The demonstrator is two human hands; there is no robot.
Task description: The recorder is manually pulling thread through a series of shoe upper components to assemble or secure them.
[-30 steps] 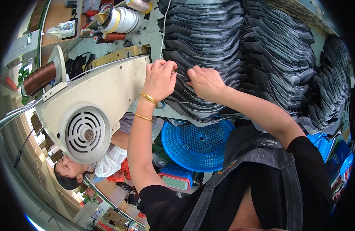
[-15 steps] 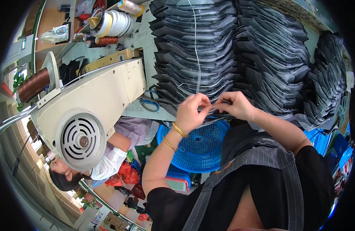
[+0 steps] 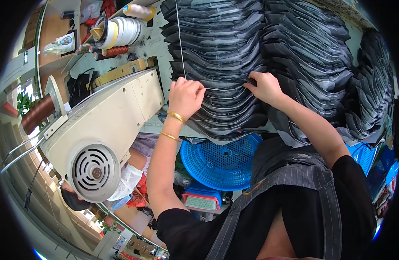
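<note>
Overlapping black sheet-like pieces (image 3: 221, 56) with pale edges lie in a long column in front of me. At the column's near left edge is my left hand (image 3: 185, 97), its fingers curled closed around a thin white cord (image 3: 180, 43) that runs up to the far edge of the view. My right hand (image 3: 266, 89) is at the column's right side, thumb and forefinger bent toward each other against the layers. Something dark shows between those two fingertips, but I cannot make out what they grip.
Two more black columns (image 3: 305, 65) lie to the right. A beige sewing machine (image 3: 108, 117) with a brown thread cone (image 3: 38, 113) stands left, a person (image 3: 123, 182) beyond it. Below the table edge sits a blue perforated basket (image 3: 221, 167). White tape rolls (image 3: 126, 32) are at the far left.
My hands, close together near the table's front edge before, have moved apart and farther over the column. The left went left, taking the white cord's lower end along; the right went forward.
</note>
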